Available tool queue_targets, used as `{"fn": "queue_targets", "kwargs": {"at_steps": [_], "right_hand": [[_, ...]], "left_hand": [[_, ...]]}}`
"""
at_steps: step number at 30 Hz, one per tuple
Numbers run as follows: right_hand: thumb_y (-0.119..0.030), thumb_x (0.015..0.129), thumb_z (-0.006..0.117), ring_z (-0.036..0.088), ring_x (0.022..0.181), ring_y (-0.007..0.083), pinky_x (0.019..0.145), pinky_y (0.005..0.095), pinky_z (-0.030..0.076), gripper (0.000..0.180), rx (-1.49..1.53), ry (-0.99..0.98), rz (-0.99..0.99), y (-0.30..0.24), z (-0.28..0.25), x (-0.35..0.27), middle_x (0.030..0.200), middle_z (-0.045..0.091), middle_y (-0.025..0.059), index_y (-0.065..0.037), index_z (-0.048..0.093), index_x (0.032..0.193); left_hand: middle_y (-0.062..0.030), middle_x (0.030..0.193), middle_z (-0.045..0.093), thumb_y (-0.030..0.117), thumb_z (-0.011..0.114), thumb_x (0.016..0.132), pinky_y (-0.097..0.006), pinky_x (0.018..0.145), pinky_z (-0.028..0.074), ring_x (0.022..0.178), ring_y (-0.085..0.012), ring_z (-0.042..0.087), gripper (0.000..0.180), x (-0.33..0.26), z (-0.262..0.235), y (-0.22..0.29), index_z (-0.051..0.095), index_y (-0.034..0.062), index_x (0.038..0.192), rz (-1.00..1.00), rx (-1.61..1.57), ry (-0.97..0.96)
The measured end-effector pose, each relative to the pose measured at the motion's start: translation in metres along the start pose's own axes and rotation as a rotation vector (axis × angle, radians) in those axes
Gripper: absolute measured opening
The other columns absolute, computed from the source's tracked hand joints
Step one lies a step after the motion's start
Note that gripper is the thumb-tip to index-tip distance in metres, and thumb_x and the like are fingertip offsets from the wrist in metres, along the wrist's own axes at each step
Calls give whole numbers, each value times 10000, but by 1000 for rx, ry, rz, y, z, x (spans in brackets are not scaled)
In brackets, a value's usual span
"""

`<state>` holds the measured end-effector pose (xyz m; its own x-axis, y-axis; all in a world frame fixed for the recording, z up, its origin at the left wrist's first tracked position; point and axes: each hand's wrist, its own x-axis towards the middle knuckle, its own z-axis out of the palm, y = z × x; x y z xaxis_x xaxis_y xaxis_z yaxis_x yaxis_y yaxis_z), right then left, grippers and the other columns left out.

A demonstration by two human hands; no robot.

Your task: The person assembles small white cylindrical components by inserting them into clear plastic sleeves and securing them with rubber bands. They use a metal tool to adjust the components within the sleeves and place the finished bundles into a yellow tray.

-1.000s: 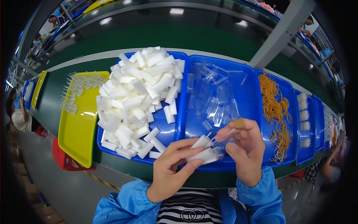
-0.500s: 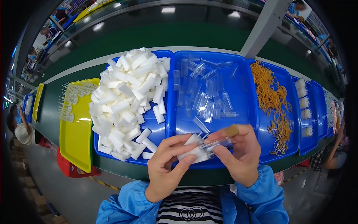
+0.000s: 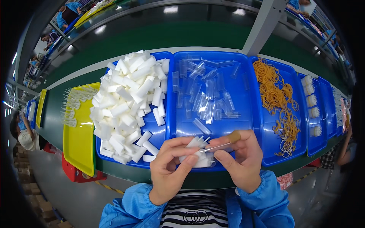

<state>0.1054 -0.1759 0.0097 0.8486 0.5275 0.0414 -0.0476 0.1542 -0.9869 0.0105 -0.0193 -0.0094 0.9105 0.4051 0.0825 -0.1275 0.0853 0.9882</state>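
Note:
Both hands meet over the near edge of the middle tray. My left hand [image 3: 172, 165] is closed around a white plastic piece [image 3: 195, 143] with thin prongs pointing up and right; my fingers hide part of it. In my right hand [image 3: 246, 163], a clear plastic sleeve [image 3: 219, 146] is pinched between thumb and fingers, its near end at the prongs. Whether it surrounds a prong, I cannot tell. A tan finger cot [image 3: 235, 136] covers one right fingertip. Just beyond my hands, loose clear sleeves [image 3: 201, 126] lie in the blue tray [image 3: 239, 121].
To the left, white foam blocks [image 3: 125, 98] are heaped in a blue tray [image 3: 155, 131]. Farther left, a yellow tray [image 3: 79, 140] holds white pronged pieces [image 3: 72, 110]. Orange rubber bands [image 3: 270, 87] fill part of a tray on the right. A grey post [image 3: 262, 28] rises behind.
The clear sleeve in my right hand has turned and now shows as a thinner, slanted shape. My right hand has shifted slightly left, while the left keeps its hold.

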Motion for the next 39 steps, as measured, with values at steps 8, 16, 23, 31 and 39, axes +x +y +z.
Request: {"fn": "queue_targets", "kwargs": {"at_steps": [8, 16, 23, 31, 39], "right_hand": [[8, 874, 708, 667, 1034, 218, 904, 323, 531, 338, -72, 58, -186, 17, 8, -11, 1091, 677, 201, 22, 474, 1117], [-12, 875, 714, 664, 1010, 192, 889, 311, 529, 336, 112, -108, 148, -9, -14, 14, 1089, 679, 180, 26, 492, 1125], [-14, 850, 742, 637, 1033, 172, 910, 310, 500, 341, 19, 4, 3, 1, -4, 9, 1092, 681, 146, 17, 534, 1118], [-46, 810, 784, 640, 969, 174, 916, 325, 477, 317, -135, -69, -22, -9, -19, 10, 1051, 673, 122, -5, 601, 1066], [-72, 777, 823, 640, 1014, 148, 1134, 424, 296, 424, -92, -152, 46, -7, -7, 7, 1108, 661, 89, -32, 570, 1115]], "left_hand": [[-169, 1247, 571, -43, 691, 862, -315, 919, 523, 1086, -235, 625, 241, 0, 5, 2, 691, -8, 1100, 69, 194, 20], [-180, 1244, 590, -12, 746, 819, -344, 939, 509, 1097, -272, 626, 325, -1, 3, 9, 712, 17, 1141, 188, 388, -33], [-192, 1312, 538, -27, 718, 838, -353, 954, 510, 1147, -280, 607, 358, 1, -3, 9, 680, 3, 1193, 175, 403, -98], [-174, 1270, 483, -112, 685, 834, -407, 1031, 504, 1244, -375, 548, 294, -11, -12, 3, 631, -61, 1118, 92, -122, -63], [-181, 1224, 494, -100, 753, 779, -437, 1027, 513, 1198, -361, 576, 423, -10, -7, 5, 532, -57, 1137, 100, -160, -27]]}}
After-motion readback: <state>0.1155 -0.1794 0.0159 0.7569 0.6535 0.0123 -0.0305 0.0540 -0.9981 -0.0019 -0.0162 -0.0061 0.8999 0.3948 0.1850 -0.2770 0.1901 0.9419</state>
